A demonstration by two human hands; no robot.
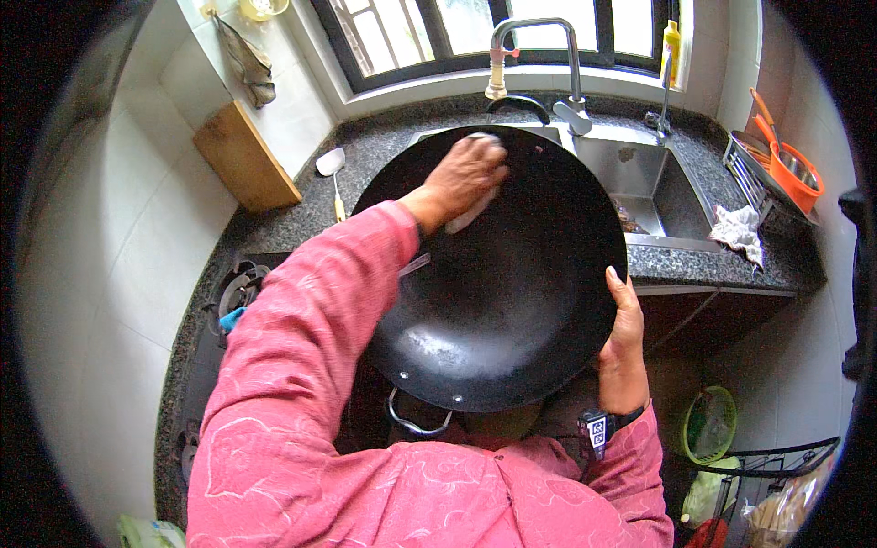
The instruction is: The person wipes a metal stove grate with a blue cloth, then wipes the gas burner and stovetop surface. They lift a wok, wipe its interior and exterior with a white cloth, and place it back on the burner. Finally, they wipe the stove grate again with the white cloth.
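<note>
A large black wok [507,274] is tilted in front of me, its inside facing up towards me and its metal loop handle [418,418] at the bottom. My left hand [466,175] presses a whitish cloth or pad [473,212] against the upper part of the inside; the fingers are slightly blurred and cover most of it. At the right rim, my right hand [623,329] grips the wok, thumb on the edge and the other fingers hidden behind. A dark band with a small device [595,431] is on my right wrist.
Behind the wok are a steel sink [675,185] and a faucet [575,68]. A spatula [331,164] and a wooden board [246,157] are at left. On the right stand a white rag [738,229], a dish rack [747,171] and an orange container [795,181]; a wire basket [767,472] is below.
</note>
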